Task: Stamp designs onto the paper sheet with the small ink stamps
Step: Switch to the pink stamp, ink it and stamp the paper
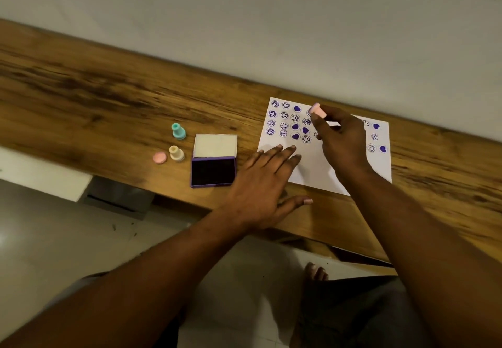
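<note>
A white paper sheet (315,170) lies on the wooden desk, covered in its upper part with several purple smiley and heart prints. My right hand (341,138) hovers over the sheet's upper middle and pinches a small pink stamp (318,110) between thumb and fingers. My left hand (262,182) lies flat with fingers spread, its fingertips pressing the sheet's lower left corner. An open purple ink pad (213,170) with its white lid raised sits just left of the paper.
Left of the ink pad stand a teal stamp (178,131) and a cream stamp (176,153), with a loose pink cap (159,157) beside them. The wooden desk (95,103) runs along a pale wall. Below its front edge are my lap and a bare foot (315,273).
</note>
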Motion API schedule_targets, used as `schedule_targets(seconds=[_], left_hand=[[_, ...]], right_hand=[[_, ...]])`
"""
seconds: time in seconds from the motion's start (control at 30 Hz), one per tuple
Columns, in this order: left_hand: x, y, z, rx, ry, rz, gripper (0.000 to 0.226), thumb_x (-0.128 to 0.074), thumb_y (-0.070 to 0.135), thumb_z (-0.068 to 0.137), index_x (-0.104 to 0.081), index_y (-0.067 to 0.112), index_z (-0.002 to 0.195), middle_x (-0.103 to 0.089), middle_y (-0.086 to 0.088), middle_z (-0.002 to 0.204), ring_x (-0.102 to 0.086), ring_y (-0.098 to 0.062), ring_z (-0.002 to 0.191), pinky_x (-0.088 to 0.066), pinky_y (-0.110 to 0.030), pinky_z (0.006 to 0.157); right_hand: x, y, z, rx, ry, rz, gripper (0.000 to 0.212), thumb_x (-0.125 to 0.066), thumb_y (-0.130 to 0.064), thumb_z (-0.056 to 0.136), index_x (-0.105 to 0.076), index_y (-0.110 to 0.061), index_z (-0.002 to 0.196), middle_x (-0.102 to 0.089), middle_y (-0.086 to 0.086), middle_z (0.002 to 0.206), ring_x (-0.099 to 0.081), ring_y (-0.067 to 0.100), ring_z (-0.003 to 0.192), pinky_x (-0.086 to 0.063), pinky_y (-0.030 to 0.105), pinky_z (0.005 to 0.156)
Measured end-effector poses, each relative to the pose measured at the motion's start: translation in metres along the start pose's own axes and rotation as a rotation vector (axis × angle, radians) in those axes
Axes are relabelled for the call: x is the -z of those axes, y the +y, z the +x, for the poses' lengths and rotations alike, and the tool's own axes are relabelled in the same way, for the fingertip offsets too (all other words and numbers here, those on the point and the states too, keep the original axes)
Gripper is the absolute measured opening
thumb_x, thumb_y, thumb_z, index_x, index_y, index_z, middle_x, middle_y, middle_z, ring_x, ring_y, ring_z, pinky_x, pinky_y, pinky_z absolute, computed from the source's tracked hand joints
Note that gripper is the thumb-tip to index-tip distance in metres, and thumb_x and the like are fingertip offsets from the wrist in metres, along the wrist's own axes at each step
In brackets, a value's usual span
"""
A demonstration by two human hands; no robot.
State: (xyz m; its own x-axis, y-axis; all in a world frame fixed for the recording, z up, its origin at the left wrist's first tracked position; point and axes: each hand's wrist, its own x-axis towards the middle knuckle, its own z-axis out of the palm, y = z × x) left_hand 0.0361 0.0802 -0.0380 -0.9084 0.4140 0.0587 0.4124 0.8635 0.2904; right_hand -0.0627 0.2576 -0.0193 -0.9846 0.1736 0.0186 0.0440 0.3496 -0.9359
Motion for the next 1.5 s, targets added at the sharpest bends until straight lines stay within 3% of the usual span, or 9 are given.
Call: schedule_targets(seconds=[0.1, 0.23, 0.5, 0.57, 0.73, 0.83, 1.03, 1.2, 1.5], left_hand=[[0.018, -0.018, -0.012, -0.003, 0.185, -0.067, 0.077, -0.046, 0.072, 0.099, -0.048, 0.02, 0.156, -0.05, -0.004, 0.16, -0.043, -0.022, 0.147, -0.031, -0.046, 0.12], [0.039, -0.057, -0.039, 0.042, 0.396, -0.093, 0.055, -0.065, 0.057, 0.097, -0.066, 0.017, 0.135, -0.065, -0.006, 0.138, -0.057, -0.023, 0.129, -0.041, -0.042, 0.106], [0.062, -0.143, -0.102, 0.456, 0.762, -0.241, 0.025, -0.073, 0.035, 0.097, -0.067, 0.015, 0.111, -0.069, 0.003, 0.108, -0.063, -0.016, 0.095, -0.052, -0.049, 0.081], [0.063, -0.161, -0.115, 0.587, 0.713, -0.247, 0.034, -0.075, 0.042, 0.094, -0.069, 0.018, 0.116, -0.069, 0.002, 0.113, -0.062, -0.018, 0.099, -0.053, -0.049, 0.083], [0.053, -0.18, -0.129, 0.779, 0.25, -0.121, 0.069, -0.071, 0.074, 0.081, -0.061, 0.04, 0.14, -0.054, 0.0, 0.147, -0.042, -0.029, 0.137, -0.038, -0.049, 0.109], [0.05, -0.178, -0.126, 0.748, 0.293, -0.088, 0.06, -0.067, 0.075, 0.083, -0.067, 0.042, 0.133, -0.056, 0.001, 0.142, -0.044, -0.027, 0.134, -0.036, -0.049, 0.107], [0.044, -0.179, -0.12, 0.757, 0.332, -0.094, 0.046, -0.064, 0.067, 0.09, -0.071, 0.04, 0.126, -0.058, 0.006, 0.138, -0.042, -0.024, 0.134, -0.032, -0.046, 0.104], [0.046, -0.187, -0.121, 0.757, 0.326, -0.126, 0.045, -0.067, 0.063, 0.089, -0.071, 0.039, 0.126, -0.06, 0.009, 0.138, -0.041, -0.022, 0.134, -0.031, -0.045, 0.101], [0.05, -0.189, -0.123, 0.753, 0.311, -0.129, 0.048, -0.069, 0.063, 0.088, -0.07, 0.036, 0.128, -0.059, 0.009, 0.137, -0.042, -0.021, 0.134, -0.031, -0.048, 0.105]], right_hand=[[-0.015, -0.006, -0.004, 0.075, -0.087, -0.014, 0.025, -0.075, -0.034, 0.093, -0.077, -0.026, 0.117, -0.076, -0.009, 0.1, -0.07, 0.012, 0.081, -0.059, 0.038, 0.074], [-0.043, -0.02, -0.017, 0.155, -0.183, -0.071, 0.029, -0.081, -0.038, 0.087, -0.073, -0.028, 0.113, -0.074, -0.013, 0.099, -0.067, 0.003, 0.081, -0.051, 0.014, 0.065], [-0.104, -0.054, -0.052, 0.278, -0.369, -0.148, 0.029, -0.078, -0.048, 0.087, -0.069, -0.032, 0.109, -0.07, -0.018, 0.099, -0.066, 0.006, 0.086, -0.051, 0.016, 0.065], [-0.118, -0.063, -0.06, 0.309, -0.389, -0.16, 0.03, -0.075, -0.052, 0.088, -0.069, -0.034, 0.111, -0.07, -0.02, 0.099, -0.066, 0.004, 0.087, -0.049, 0.012, 0.063], [-0.156, -0.078, -0.076, 0.379, -0.42, -0.177, 0.026, -0.077, -0.044, 0.089, -0.074, -0.032, 0.113, -0.072, -0.02, 0.1, -0.065, 0.003, 0.085, -0.05, 0.012, 0.066], [-0.173, -0.081, -0.083, 0.457, -0.453, -0.252, 0.028, -0.076, -0.045, 0.088, -0.075, -0.032, 0.114, -0.074, -0.019, 0.102, -0.066, 0.004, 0.086, -0.055, 0.023, 0.072], [-0.2, -0.087, -0.087, 0.611, -0.511, -0.467, 0.029, -0.071, -0.049, 0.09, -0.073, -0.038, 0.117, -0.074, -0.019, 0.105, -0.064, 0.001, 0.093, -0.046, 0.017, 0.075], [-0.215, -0.094, -0.088, 0.704, -0.514, -0.691, 0.025, -0.069, -0.046, 0.09, -0.073, -0.039, 0.114, -0.074, -0.012, 0.109, -0.063, 0.017, 0.106, -0.05, 0.042, 0.095], [-0.228, -0.098, -0.09, 0.783, -0.485, -0.922, 0.021, -0.066, -0.051, 0.092, -0.074, -0.045, 0.11, -0.075, -0.007, 0.101, -0.059, 0.022, 0.104, -0.04, 0.046, 0.092]])
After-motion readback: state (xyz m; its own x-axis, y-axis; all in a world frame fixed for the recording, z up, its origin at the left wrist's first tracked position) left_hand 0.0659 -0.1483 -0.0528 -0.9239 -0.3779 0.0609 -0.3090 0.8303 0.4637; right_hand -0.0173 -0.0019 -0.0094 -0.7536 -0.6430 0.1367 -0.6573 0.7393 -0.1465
